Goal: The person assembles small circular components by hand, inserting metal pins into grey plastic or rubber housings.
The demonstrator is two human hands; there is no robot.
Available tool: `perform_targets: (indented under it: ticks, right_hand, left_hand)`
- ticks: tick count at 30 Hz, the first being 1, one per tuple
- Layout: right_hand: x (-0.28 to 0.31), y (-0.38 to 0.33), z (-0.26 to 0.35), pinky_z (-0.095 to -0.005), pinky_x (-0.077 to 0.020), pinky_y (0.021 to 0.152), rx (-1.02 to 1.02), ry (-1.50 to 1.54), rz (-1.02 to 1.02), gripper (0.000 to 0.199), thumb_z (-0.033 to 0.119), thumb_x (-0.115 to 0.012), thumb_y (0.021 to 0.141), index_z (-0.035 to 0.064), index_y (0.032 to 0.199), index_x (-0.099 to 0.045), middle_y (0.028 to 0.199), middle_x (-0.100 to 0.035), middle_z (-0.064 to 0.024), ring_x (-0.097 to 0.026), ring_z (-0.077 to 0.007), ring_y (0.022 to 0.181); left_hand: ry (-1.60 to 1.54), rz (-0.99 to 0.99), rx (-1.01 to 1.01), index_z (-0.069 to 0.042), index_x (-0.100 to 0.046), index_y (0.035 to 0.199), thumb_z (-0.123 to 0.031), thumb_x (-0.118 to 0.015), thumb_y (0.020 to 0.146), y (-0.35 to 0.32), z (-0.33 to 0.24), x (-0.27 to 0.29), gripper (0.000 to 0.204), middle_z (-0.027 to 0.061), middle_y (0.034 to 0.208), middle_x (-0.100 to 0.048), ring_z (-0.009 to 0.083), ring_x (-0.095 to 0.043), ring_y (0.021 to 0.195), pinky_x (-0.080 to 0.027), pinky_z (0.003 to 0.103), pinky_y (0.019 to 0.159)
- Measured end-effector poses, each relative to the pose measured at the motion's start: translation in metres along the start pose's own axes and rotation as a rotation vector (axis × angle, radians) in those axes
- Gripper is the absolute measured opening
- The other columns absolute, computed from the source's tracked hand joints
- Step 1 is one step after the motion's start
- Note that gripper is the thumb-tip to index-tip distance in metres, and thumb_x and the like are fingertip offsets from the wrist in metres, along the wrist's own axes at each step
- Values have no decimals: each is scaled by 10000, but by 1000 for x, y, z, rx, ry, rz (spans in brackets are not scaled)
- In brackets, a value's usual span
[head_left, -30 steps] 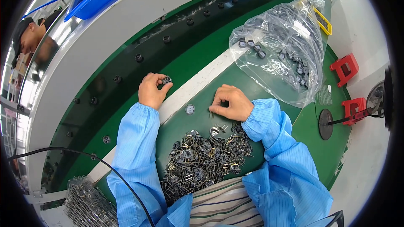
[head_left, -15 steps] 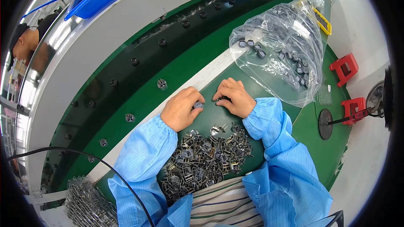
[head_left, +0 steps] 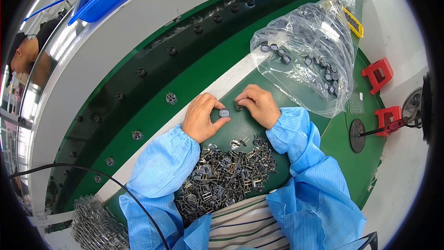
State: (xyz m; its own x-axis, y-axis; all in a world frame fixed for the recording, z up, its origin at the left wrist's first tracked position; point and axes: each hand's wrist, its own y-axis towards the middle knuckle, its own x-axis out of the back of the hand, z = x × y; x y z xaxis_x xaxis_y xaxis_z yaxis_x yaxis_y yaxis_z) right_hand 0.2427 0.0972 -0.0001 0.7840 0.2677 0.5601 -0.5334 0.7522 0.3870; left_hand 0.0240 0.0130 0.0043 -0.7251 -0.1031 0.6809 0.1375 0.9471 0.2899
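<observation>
My left hand pinches a small round grey part between thumb and forefinger, just above the green work surface. My right hand lies beside it with its fingertips closed on a small dark metal clip. The two hands nearly touch. A heap of several metal clips sits between my blue sleeves, close to my body.
A clear plastic bag with several round parts lies at the right. Small parts ride on the green conveyor belt, one near my left hand. Another bag of clips lies at lower left. A person sits at far left.
My left hand came back from the belt to the work surface beside my right hand and now holds a round grey part. The part it left on the belt has drifted left.
</observation>
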Motion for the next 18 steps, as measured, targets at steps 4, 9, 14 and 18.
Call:
perform_targets:
  ticks: [4, 9, 14, 18]
  right_hand:
    - [-17, -1, 22, -356, -508, 717, -18, 173, 64, 74, 8, -780, 847, 11, 898, -727, 891, -672, -71, -627, -239, 838]
    - [-11, 3, 27, -369, -463, 753, 215, -177, 8, 148, 47, -830, 761, 56, 834, -702, 857, -637, -52, -578, -259, 852]
    - [-14, 10, 38, -380, -452, 769, 344, -396, 14, 156, 45, -814, 722, 58, 807, -684, 849, -611, -60, -566, -271, 866]
    - [-15, 14, 42, -399, -478, 793, 330, -466, 111, 121, 53, -794, 731, 44, 799, -693, 853, -624, -73, -581, -285, 883]
  left_hand:
    - [44, -9, -24, -69, -682, 961, -234, -929, 703, -1, 0, -2, 394, 68, 975, -613, 295, -604, 986, -478, 419, 877]
    - [43, -17, -42, -77, -680, 953, -242, -931, 701, 1, 1, -3, 392, 55, 978, -620, 279, -605, 996, -470, 413, 885]
    - [58, -12, -22, -82, -679, 947, -244, -933, 698, 1, 2, -5, 391, 46, 975, -621, 265, -603, 1004, -459, 407, 890]
    - [61, -76, -57, -87, -671, 912, -187, -943, 680, -1, 0, -7, 371, 39, 911, -618, 252, -602, 882, -474, 389, 808]
